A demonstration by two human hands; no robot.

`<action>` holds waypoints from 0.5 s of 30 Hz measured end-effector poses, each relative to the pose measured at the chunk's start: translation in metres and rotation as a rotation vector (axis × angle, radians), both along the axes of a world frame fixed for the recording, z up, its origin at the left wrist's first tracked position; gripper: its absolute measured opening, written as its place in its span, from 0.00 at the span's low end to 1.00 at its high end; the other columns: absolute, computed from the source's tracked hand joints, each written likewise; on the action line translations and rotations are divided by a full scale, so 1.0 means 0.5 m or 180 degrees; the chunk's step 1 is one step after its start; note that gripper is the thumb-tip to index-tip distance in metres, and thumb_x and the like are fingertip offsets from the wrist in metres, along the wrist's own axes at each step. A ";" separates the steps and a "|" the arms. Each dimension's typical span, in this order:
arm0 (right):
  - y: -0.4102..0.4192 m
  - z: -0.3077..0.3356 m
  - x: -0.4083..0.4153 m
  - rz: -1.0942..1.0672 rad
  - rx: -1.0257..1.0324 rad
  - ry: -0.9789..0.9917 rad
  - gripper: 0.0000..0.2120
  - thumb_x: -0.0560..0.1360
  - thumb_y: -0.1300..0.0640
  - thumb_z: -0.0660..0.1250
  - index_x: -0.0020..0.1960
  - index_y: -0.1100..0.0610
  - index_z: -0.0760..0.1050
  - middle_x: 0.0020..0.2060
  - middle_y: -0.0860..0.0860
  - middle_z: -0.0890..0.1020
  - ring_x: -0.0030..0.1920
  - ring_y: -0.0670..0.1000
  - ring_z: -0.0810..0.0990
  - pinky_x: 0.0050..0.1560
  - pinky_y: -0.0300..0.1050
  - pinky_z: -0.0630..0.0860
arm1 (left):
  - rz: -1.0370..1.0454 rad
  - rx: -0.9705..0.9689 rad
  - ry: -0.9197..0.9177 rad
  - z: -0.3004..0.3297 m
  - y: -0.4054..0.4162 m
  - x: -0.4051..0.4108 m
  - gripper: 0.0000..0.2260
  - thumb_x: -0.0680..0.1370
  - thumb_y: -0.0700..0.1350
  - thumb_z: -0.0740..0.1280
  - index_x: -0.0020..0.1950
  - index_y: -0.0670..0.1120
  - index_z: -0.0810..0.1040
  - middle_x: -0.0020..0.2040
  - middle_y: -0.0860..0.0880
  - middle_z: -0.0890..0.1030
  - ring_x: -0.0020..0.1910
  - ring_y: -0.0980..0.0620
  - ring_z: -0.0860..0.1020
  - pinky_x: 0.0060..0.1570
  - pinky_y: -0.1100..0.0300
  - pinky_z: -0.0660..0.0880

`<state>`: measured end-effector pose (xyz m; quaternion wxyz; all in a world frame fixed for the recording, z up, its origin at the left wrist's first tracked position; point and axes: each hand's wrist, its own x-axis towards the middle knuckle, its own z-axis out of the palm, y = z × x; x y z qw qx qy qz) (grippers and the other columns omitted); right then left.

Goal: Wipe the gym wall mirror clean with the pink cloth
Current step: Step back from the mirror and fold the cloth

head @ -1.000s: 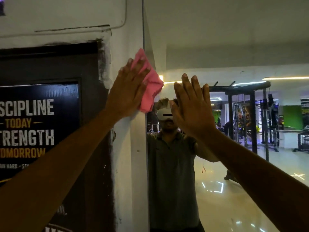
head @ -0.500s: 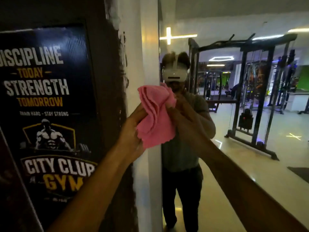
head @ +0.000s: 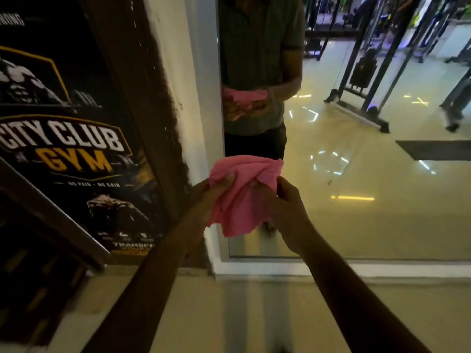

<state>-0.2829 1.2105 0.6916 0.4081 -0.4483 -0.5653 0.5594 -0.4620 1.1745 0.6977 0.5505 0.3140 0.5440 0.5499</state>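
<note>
Right now, in the head view, you have one pink cloth (head: 242,197) bunched between your two hands, held in the air just in front of the lower left corner of the mirror (head: 356,174) and, as far as can be told, not touching the glass. Your left hand (head: 204,197) grips the cloth's left side, thumb laid over the top fold and fingers (head: 221,180) curled into the fabric. Your right hand (head: 285,200) pinches the right side, its fingers tucked under the folds.

This looks like a pause between passes: you are refolding or regathering the cloth, not wiping. The next move probably calls for settling it into one palm as a flat pad, then pressing it to the glass.

Counted: one cloth, two hands, one mirror with its pale frame (head: 204,98), one gym poster (head: 71,138) on the wall to the left. The cloth's pink reflection (head: 242,96) shows higher in the glass.
</note>
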 end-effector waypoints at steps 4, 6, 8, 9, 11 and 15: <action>-0.055 -0.050 0.076 0.0035 -0.0260 -0.0292 0.12 0.85 0.52 0.70 0.63 0.59 0.81 0.56 0.59 0.86 0.57 0.61 0.86 0.59 0.61 0.85 | 0.0161 -0.0075 0.0393 -0.087 -0.066 0.052 0.14 0.88 0.58 0.62 0.58 0.53 0.84 0.50 0.51 0.89 0.57 0.44 0.86 0.52 0.54 0.82; -0.083 -0.067 0.119 0.0092 -0.0288 -0.0397 0.14 0.85 0.52 0.69 0.63 0.61 0.81 0.56 0.61 0.85 0.58 0.64 0.85 0.60 0.65 0.84 | 0.0256 -0.0372 0.0359 -0.088 -0.115 0.090 0.13 0.87 0.60 0.62 0.56 0.55 0.82 0.48 0.53 0.87 0.51 0.48 0.86 0.47 0.54 0.80; -0.110 -0.083 0.164 0.0132 -0.0344 -0.0394 0.15 0.84 0.51 0.69 0.62 0.62 0.81 0.56 0.61 0.86 0.58 0.65 0.85 0.60 0.67 0.84 | 0.0489 -0.0429 0.0456 -0.105 -0.161 0.125 0.11 0.85 0.59 0.65 0.56 0.54 0.81 0.48 0.55 0.85 0.50 0.49 0.85 0.43 0.55 0.81; -0.121 -0.094 0.186 0.0187 -0.0377 -0.0377 0.15 0.84 0.50 0.69 0.61 0.61 0.81 0.55 0.61 0.86 0.57 0.64 0.86 0.61 0.68 0.85 | 0.0572 -0.0278 0.0625 -0.124 -0.182 0.143 0.12 0.83 0.58 0.68 0.60 0.52 0.82 0.50 0.55 0.87 0.54 0.47 0.86 0.41 0.56 0.82; -0.142 -0.117 0.232 0.0308 -0.0472 -0.0328 0.13 0.85 0.49 0.69 0.60 0.59 0.82 0.54 0.59 0.87 0.57 0.63 0.86 0.63 0.71 0.83 | 0.0693 -0.0090 0.0778 -0.146 -0.227 0.188 0.18 0.80 0.54 0.74 0.68 0.48 0.81 0.57 0.53 0.88 0.58 0.48 0.86 0.39 0.61 0.83; -0.195 -0.170 0.343 0.0688 -0.0688 -0.0293 0.15 0.86 0.45 0.69 0.63 0.55 0.82 0.55 0.52 0.88 0.56 0.57 0.88 0.61 0.66 0.85 | 0.1051 -0.0194 0.1138 -0.189 -0.319 0.313 0.15 0.83 0.54 0.71 0.66 0.47 0.83 0.56 0.49 0.88 0.54 0.49 0.86 0.37 0.64 0.81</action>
